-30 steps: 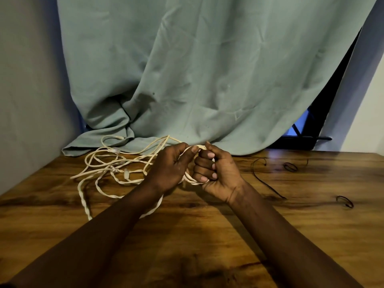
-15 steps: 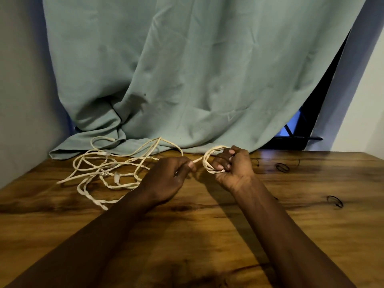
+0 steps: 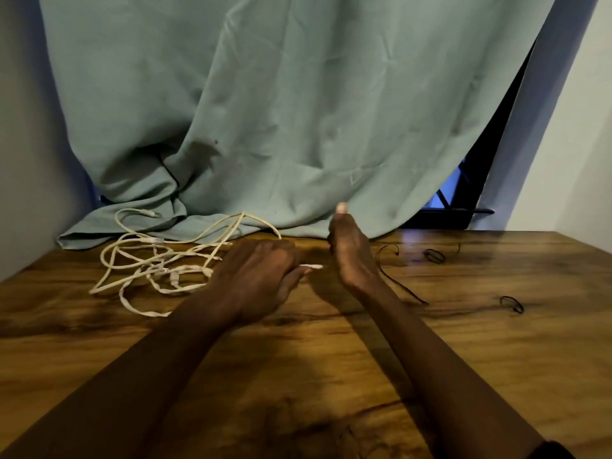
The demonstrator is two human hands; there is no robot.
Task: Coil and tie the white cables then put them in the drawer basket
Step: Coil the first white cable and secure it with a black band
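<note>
A loose tangle of white cables [image 3: 159, 260] lies at the left of a wooden table [image 3: 298, 376], its far loops touching the hem of a teal curtain [image 3: 281, 111] that hangs down onto the tabletop. The strands cross too often for the separate cables to be counted.

Just right of the tangle, the person's left hand [image 3: 258, 279] rests low over the wood, back upward and fingers curled inward. A short white cable end [image 3: 313, 266] sticks out from its fingertips toward the other hand, and the fingers appear pinched on it, though the hand is blurred. One strand from the pile runs behind this hand.

Near it, but apart, the right hand [image 3: 352, 256] stands on edge with its fingers straight, pointing up at the curtain. Its palm is turned away from the camera, and it is blurred too. Both bare forearms reach in from the bottom edge.

Further right, on the bare wood, are one thin dark cord [image 3: 404, 287] beside the right wrist and two small black bands: a near-centre band [image 3: 434, 256] by the curtain's edge and a far-right band [image 3: 512, 304] closer to the camera. The two lie well apart. Behind them, a dark window opening [image 3: 463, 193] shows past the curtain.
</note>
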